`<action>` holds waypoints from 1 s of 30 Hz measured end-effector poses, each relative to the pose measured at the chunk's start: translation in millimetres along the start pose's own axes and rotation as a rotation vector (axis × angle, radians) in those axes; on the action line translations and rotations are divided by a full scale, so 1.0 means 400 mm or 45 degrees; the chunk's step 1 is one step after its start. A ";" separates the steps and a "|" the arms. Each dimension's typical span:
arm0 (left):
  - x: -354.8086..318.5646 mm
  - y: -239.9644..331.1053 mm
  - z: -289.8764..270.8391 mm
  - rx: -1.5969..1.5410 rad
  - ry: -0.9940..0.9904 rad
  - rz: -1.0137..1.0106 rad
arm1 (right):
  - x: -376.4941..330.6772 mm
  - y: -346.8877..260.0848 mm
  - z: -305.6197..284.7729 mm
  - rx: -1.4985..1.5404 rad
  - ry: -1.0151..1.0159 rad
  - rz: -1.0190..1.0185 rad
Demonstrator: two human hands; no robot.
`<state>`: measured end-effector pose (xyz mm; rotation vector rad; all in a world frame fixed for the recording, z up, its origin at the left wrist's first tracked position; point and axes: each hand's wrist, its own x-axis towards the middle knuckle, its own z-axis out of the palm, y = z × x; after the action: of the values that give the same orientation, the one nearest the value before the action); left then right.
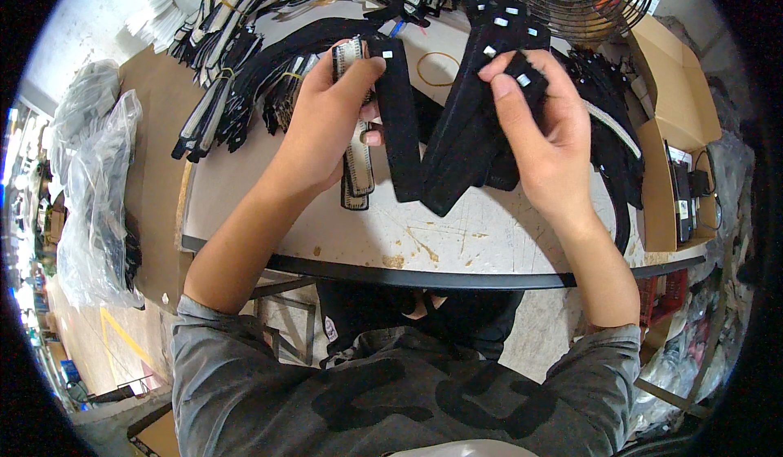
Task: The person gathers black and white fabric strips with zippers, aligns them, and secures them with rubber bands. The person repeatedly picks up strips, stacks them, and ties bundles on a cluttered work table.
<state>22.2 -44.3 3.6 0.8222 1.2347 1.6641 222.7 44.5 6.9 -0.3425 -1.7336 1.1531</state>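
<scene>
My left hand (320, 126) is closed, thumb on top, round the upper end of a black fabric strap (400, 122) with a small white tag. White strips with black stitched edges (357, 163) hang down beside it from the same hand. The fingers of my right hand (555, 130) pinch the end of another black strap (526, 77), which also bears a white tag. Between the hands, a stack of black straps (457, 118) lies slanted on the table, with several white tags at its far end. Its lower end meets the foot of the left strap.
Bundles of black and white strips (224, 65) lie at the far left of the white table (391, 241). A yellowish rubber band (439, 68) lies behind the straps. A wire fan guard (571, 0) stands at the back. An open cardboard box (661, 171) is on the right, plastic bags (94, 179) on the left.
</scene>
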 end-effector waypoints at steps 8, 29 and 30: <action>-0.026 -0.001 0.023 -0.031 -0.243 -0.132 | 0.000 0.037 0.001 -0.325 -0.073 -0.026; -0.005 -0.009 0.007 0.262 -0.320 -0.168 | 0.078 -0.001 -0.123 -0.420 -0.228 0.395; -0.007 -0.004 0.009 0.321 -0.297 -0.146 | 0.076 -0.004 -0.121 -0.510 -0.321 0.441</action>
<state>26.9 -45.2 3.1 1.0466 1.3148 1.2969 249.4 90.4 28.6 -0.7947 -2.1920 1.1177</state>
